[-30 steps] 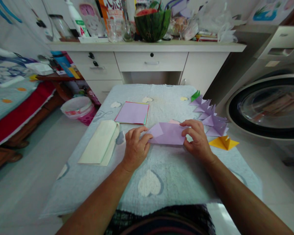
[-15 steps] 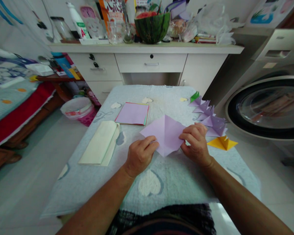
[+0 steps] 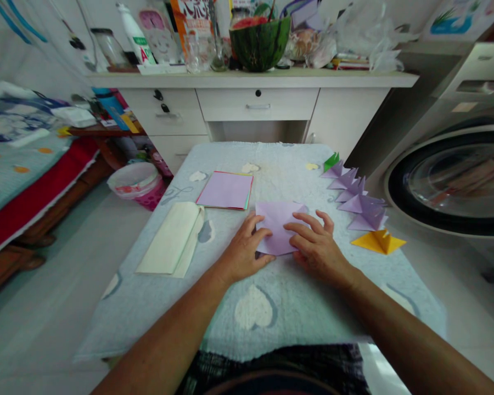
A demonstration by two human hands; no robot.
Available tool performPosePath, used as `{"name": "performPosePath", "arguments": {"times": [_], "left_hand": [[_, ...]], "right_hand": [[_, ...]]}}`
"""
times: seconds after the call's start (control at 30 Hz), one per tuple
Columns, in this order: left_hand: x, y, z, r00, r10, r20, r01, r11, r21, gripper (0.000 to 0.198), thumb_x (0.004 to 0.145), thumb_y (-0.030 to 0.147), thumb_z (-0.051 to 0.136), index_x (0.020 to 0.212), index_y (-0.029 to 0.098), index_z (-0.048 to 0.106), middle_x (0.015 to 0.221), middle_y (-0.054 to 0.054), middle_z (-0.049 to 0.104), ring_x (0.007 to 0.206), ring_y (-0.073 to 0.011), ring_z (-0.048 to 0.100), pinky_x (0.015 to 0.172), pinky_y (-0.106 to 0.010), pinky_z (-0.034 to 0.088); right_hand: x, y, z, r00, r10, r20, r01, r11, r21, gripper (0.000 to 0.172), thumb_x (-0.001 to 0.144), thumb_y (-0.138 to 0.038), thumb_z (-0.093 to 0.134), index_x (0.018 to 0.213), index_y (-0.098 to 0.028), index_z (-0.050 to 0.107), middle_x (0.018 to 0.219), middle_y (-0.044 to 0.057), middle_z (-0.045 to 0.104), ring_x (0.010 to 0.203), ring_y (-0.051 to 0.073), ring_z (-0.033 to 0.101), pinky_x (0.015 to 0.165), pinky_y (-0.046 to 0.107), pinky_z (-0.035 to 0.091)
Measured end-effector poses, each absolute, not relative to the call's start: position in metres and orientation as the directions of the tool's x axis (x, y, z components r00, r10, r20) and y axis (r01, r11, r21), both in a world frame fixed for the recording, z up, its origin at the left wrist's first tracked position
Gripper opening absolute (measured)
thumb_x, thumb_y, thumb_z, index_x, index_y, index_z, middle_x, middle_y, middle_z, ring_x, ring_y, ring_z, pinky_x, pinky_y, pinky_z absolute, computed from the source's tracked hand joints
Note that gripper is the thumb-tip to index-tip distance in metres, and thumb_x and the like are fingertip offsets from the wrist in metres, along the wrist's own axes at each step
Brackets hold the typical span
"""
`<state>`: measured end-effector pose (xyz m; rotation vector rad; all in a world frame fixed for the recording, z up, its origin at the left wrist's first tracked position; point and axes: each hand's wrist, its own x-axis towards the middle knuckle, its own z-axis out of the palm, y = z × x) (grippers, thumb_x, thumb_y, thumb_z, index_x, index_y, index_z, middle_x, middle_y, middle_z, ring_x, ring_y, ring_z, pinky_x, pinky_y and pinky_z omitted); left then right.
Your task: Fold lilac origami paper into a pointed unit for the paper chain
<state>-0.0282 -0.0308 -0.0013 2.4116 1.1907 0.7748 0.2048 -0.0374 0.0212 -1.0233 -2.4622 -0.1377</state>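
A purple sheet of origami paper (image 3: pixel 276 222) lies on the cloth-covered table between my two hands. My left hand (image 3: pixel 249 247) rests at its left edge, fingers apart and touching the paper. My right hand (image 3: pixel 315 241) is over its right side, fingers spread, with the fingertips on the sheet. Beyond my left hand is a stack of square coloured paper (image 3: pixel 226 190), purple on top. To the right stand several folded purple paper pieces (image 3: pixel 354 197) in a row, a green folded piece (image 3: pixel 331 161) at the far end and a yellow one (image 3: pixel 379 241) at the near end.
A folded pale-green paper or cloth packet (image 3: pixel 170 238) lies on the table's left. Behind the table, a white cabinet (image 3: pixel 226 81) carries a cut watermelon (image 3: pixel 259 46), bottles and bags. A washing machine (image 3: pixel 456 170) stands right, a pink bin (image 3: pixel 138 184) left.
The purple sheet was held up by its edges with a centre crease showing; now it lies flatter and squarer on the table. Both hands have loosened and spread their fingers over it.
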Motion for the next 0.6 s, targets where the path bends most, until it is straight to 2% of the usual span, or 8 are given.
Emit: {"name": "performPosePath", "arguments": {"times": [0.1, 0.13, 0.2, 0.33, 0.47, 0.6], "left_hand": [[-0.033, -0.033, 0.002, 0.518, 0.768, 0.377, 0.657, -0.640, 0.398, 0.033, 0.075, 0.023, 0.074, 0.107, 0.024, 0.066, 0.144, -0.010, 0.040, 0.144, -0.0363, 0.023, 0.112, -0.058, 0.032], [-0.035, -0.034, 0.003, 0.525, 0.746, 0.409, 0.668, -0.660, 0.345, 0.025, 0.077, 0.020, 0.071, 0.102, 0.024, 0.068, 0.143, -0.009, 0.042, 0.143, -0.0360, 0.023, 0.112, -0.059, 0.030], [-0.036, -0.038, 0.006, 0.540, 0.704, 0.461, 0.682, -0.687, 0.250, 0.013, 0.081, 0.016, 0.066, 0.089, 0.024, 0.071, 0.135, -0.007, 0.051, 0.137, -0.0332, 0.033, 0.109, -0.057, 0.033], [-0.035, -0.042, 0.008, 0.552, 0.694, 0.462, 0.736, -0.666, 0.122, 0.012, 0.085, 0.015, 0.062, 0.084, 0.024, 0.071, 0.112, -0.005, 0.063, 0.112, -0.0268, 0.050, 0.094, -0.047, 0.043], [-0.037, -0.041, 0.006, 0.557, 0.728, 0.400, 0.778, -0.626, 0.054, 0.011, 0.085, 0.016, 0.062, 0.086, 0.024, 0.070, 0.099, -0.005, 0.067, 0.099, -0.0258, 0.051, 0.083, -0.044, 0.043], [-0.040, -0.041, 0.007, 0.509, 0.769, 0.388, 0.829, -0.559, 0.021, 0.011, 0.086, 0.016, 0.062, 0.086, 0.024, 0.070, 0.097, -0.006, 0.066, 0.098, -0.0274, 0.051, 0.080, -0.044, 0.041]], "right_hand": [[0.203, -0.036, 0.018, -0.638, 0.658, 0.400, 0.675, 0.728, -0.121, 0.022, 0.070, -0.006, 0.055, 0.085, -0.024, 0.053, 0.124, 0.004, 0.066, 0.133, 0.029, 0.043, 0.112, 0.059, 0.011], [0.203, -0.036, 0.017, -0.640, 0.661, 0.391, 0.671, 0.729, -0.133, 0.023, 0.070, -0.006, 0.055, 0.084, -0.023, 0.053, 0.123, 0.005, 0.066, 0.133, 0.029, 0.044, 0.112, 0.059, 0.011], [0.203, -0.035, 0.016, -0.653, 0.659, 0.372, 0.655, 0.739, -0.158, 0.022, 0.071, -0.005, 0.054, 0.084, -0.023, 0.053, 0.121, 0.005, 0.067, 0.133, 0.029, 0.045, 0.113, 0.059, 0.013], [0.203, -0.035, 0.015, -0.693, 0.647, 0.317, 0.610, 0.761, -0.220, 0.030, 0.070, -0.004, 0.053, 0.094, -0.022, 0.058, 0.115, 0.007, 0.069, 0.125, 0.027, 0.053, 0.114, 0.057, 0.017], [0.205, -0.033, 0.017, -0.708, 0.664, 0.241, 0.601, 0.745, -0.287, 0.043, 0.070, -0.006, 0.057, 0.110, -0.020, 0.060, 0.118, 0.010, 0.068, 0.123, 0.029, 0.054, 0.111, 0.058, 0.022], [0.207, -0.032, 0.019, -0.729, 0.646, 0.225, 0.563, 0.753, -0.340, 0.042, 0.071, -0.012, 0.062, 0.112, -0.020, 0.064, 0.123, 0.011, 0.066, 0.122, 0.030, 0.054, 0.108, 0.057, 0.029]]}}
